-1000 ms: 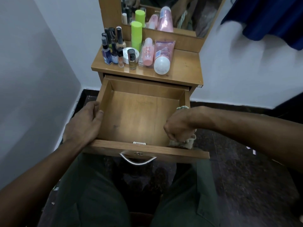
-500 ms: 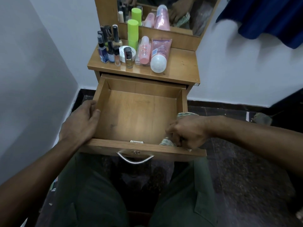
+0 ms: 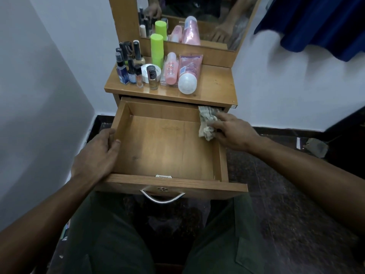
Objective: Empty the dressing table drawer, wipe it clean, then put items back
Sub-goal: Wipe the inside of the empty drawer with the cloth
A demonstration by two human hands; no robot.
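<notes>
The wooden drawer (image 3: 166,147) is pulled out of the dressing table and holds nothing inside. My left hand (image 3: 96,155) grips its left wall, thumb inside, fingers outside. My right hand (image 3: 235,133) presses a crumpled pale cloth (image 3: 207,123) against the top of the drawer's right wall near the back corner. On the tabletop (image 3: 215,86) stand several small dark bottles (image 3: 128,72), a white jar (image 3: 146,72), a green tube (image 3: 157,50), a pink bottle (image 3: 171,70) and a pink tube with a white cap (image 3: 187,76).
A mirror (image 3: 197,20) rises behind the tabletop. White walls close in left and right. A dark blue cloth (image 3: 324,26) hangs at the upper right. The floor is dark stone; a small object (image 3: 316,147) lies on it at right. My knees sit under the drawer handle (image 3: 162,196).
My right hand has slid the cloth from the drawer's front right corner back along the right wall to the rear corner. The left hand has stayed on the left wall.
</notes>
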